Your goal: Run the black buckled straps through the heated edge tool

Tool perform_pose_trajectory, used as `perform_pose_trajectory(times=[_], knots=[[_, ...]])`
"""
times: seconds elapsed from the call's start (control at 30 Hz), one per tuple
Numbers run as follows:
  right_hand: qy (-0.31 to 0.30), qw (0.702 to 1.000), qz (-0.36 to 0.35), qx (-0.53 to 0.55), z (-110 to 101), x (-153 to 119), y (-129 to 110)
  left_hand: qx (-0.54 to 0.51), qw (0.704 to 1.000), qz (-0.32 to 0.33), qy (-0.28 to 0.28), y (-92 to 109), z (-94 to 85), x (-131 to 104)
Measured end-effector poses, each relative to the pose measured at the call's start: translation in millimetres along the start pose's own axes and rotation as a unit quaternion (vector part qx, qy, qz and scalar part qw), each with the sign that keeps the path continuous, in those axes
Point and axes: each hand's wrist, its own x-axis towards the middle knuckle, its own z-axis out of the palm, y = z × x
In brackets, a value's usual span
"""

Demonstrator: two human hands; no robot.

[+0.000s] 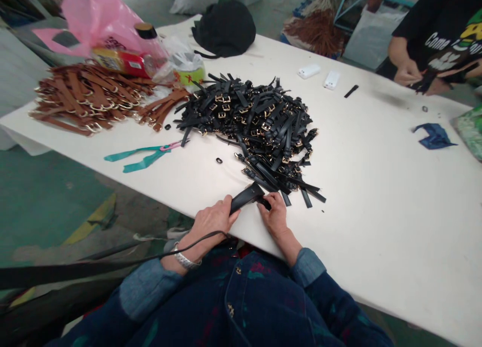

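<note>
My left hand [213,220] wraps around a black corded tool that looks like an electric clipper [246,197]; its cable runs back over my wrist. At the tool's head, my right hand [276,214] pinches a short black strap [265,203], mostly hidden by the fingers. Just beyond both hands spreads a large heap of black buckled straps [259,116] with gold-coloured buckles, some ends pointing toward me. Left of the heap lie pink-tipped tongs or scissors with teal-wrapped handles [145,155]. A small black loop [219,160] rests in front of the heap.
Brown buckled straps [88,98] are piled at left, near a pink plastic bag [101,20] and a capped bottle [146,33]. A black cap [228,29] sits at the back. Two white devices [331,79] and blue scrap [435,136] lie rightward. A co-worker [433,45] handles black pieces.
</note>
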Motion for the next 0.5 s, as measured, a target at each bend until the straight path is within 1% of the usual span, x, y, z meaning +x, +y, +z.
perform_pose_trajectory(times=[0.13, 0.27, 0.37, 0.5], knots=[[-0.006, 1.000, -0.010, 0.006, -1, -2, -1, 0.013, 1.000, 0.001, 0.007, -9, -7.0, -8], [-0.010, 1.000, -0.013, 0.012, 1, -2, 1, 0.021, 1.000, -0.004, -0.003, -13, -10.7, -18], [-0.012, 1.000, -0.006, 0.013, 3, -1, 2, 0.021, 1.000, -0.001, -0.007, -5, -8.9, -16], [-0.012, 1.000, 0.005, 0.012, 1, 0, 1, 0.010, 1.000, 0.002, 0.002, 11, -5.7, 0]])
